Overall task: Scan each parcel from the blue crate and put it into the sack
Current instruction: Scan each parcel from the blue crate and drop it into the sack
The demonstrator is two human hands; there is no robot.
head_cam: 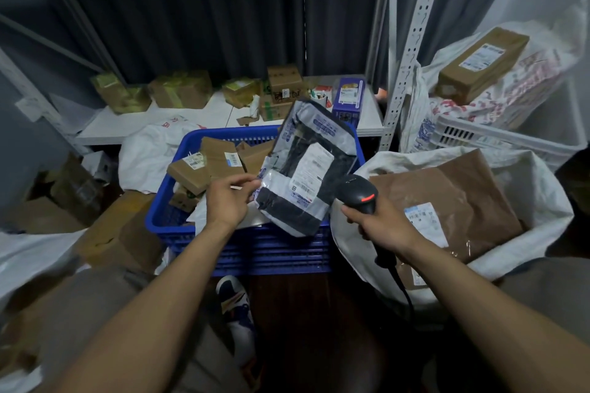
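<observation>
Head view: my left hand (228, 201) pinched the parcel (306, 166) label-up so the scanner (359, 193), gripped in my right hand (380, 220), could read it.

We hold the parcel (306, 166) above the right side of the crate (271, 252), the scanner (359, 193) just right of it. The sack (542, 198) sits right of the crate; boxes (182, 92) line the shelf (207, 116) behind.

A parcel sorting room or courier storeroom is indicated. On a white slotted-steel shelving rack (412, 51), taped brown cardboard boxes (183, 89) are stacked. In a blue plastic lattice crate (271, 252), small labelled cardboard parcels (188, 171) are heaped. A large brown paper-wrapped parcel (463, 198) is lodged in a white woven sack (542, 188), and a black handheld barcode scanner (359, 193) is seen beside a grey plastic mailer bag (306, 169) bearing a printed shipping label.
</observation>
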